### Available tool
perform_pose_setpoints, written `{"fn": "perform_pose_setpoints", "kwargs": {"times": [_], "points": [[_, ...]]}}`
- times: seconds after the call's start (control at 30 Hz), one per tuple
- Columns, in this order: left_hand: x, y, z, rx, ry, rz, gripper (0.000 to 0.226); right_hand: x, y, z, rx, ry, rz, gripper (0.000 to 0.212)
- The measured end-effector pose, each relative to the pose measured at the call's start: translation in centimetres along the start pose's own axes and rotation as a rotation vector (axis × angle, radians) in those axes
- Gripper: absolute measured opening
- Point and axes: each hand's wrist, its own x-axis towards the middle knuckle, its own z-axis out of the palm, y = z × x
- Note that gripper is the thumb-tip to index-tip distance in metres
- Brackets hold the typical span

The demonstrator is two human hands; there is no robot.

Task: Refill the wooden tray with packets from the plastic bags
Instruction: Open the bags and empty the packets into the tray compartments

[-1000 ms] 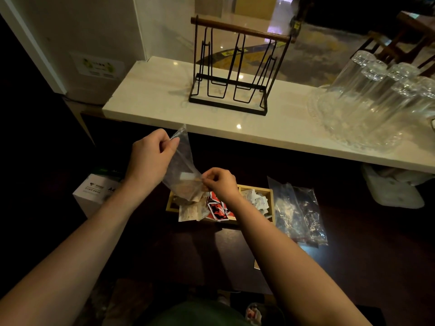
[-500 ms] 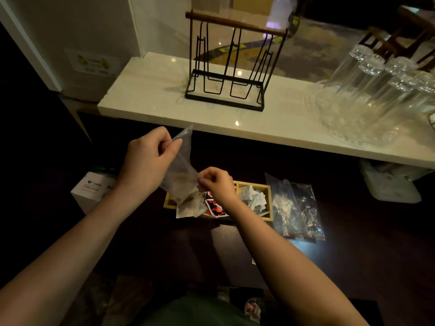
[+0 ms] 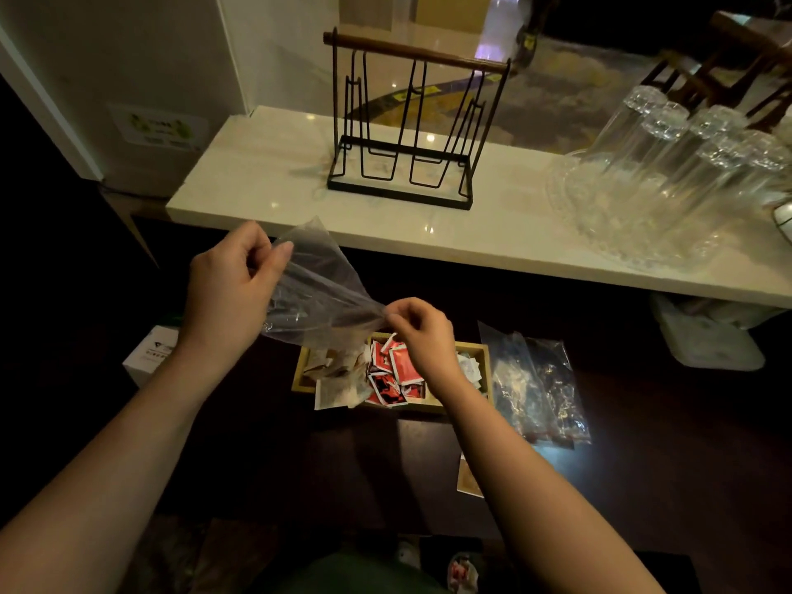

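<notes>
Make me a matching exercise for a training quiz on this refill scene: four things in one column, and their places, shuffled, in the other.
Things
1. wire rack
2. drinking glasses
3. wooden tray
4. clear plastic bag

Places
A. stretched between both hands
B. low dark surface, holding packets
C. right end of the pale counter
D. middle of the pale counter

Pairs: 1-D, 2-C, 3-B, 4-A

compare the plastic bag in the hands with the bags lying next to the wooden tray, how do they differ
The held bag is up in the air above the wooden tray, stretched between the left hand and right hand; the two other bags lie flat on the dark surface to the tray's right. The held bag looks empty and is pulled taut; the lying ones are crumpled, and whether they hold anything cannot be told. All are clear plastic.
</notes>
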Motion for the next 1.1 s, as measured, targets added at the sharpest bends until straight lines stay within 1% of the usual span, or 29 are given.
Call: {"fn": "perform_pose_setpoints", "kwargs": {"times": [0.13, 0.23, 0.3, 0.33, 0.37, 0.47, 0.53, 0.63, 0.7, 0.77, 0.83, 0.93, 1.03, 1.1], "points": [[-0.5, -1.3, 1.4, 0.027, -0.033, -0.045, 0.028, -0.3, 0.9, -2.7, -0.098, 0.120, -0.103, 0.010], [-1.3, -2.7, 2.9, 0.033, -0.105, -0.101, 0.020, -1.0, 2.5, -5.0, -0.170, 0.216, -0.067, 0.008], [-2.3, -3.8, 4.3, 0.055, -0.191, -0.118, 0.014, -1.5, 4.0, -6.8, -0.218, 0.338, -0.036, 0.006], [-2.9, -4.5, 5.1, 0.110, -0.250, -0.099, 0.014, -1.9, 4.8, -7.8, -0.240, 0.401, -0.021, 0.005], [-3.7, -5.2, 6.0, 0.179, -0.333, -0.073, 0.020, -2.3, 5.6, -8.9, -0.259, 0.463, -0.004, 0.004], [-6.3, -7.3, 8.7, 0.324, -0.629, -0.035, 0.057, -4.2, 7.8, -12.1, -0.344, 0.600, 0.075, 0.003], [-8.1, -9.0, 10.6, 0.424, -0.749, 0.010, 0.077, -5.5, 9.1, -14.1, -0.423, 0.672, 0.132, 0.007], [-9.8, -10.9, 12.9, 0.578, -0.787, 0.132, 0.096, -7.1, 10.6, -16.4, -0.497, 0.779, 0.251, 0.014], [-10.2, -11.5, 13.8, 0.630, -0.763, 0.207, 0.100, -7.9, 11.4, -17.3, -0.545, 0.816, 0.326, 0.017], [-10.1, -11.6, 14.3, 0.642, -0.748, 0.235, 0.096, -8.5, 11.9, -17.6, -0.611, 0.798, 0.388, 0.019], [-9.7, -11.6, 14.7, 0.611, -0.732, 0.232, 0.087, -8.8, 12.4, -17.2, -0.660, 0.739, 0.438, 0.023], [-9.2, -11.6, 15.2, 0.532, -0.711, 0.234, 0.073, -8.9, 13.2, -16.4, -0.721, 0.581, 0.497, 0.031], [-9.2, -12.3, 15.1, 0.516, -0.706, 0.259, 0.067, -8.9, 13.8, -16.2, -0.791, 0.426, 0.566, 0.041], [-9.1, -12.8, 14.9, 0.528, -0.691, 0.271, 0.062, -8.9, 13.8, -16.1, -0.839, 0.418, 0.591, 0.047]]}}
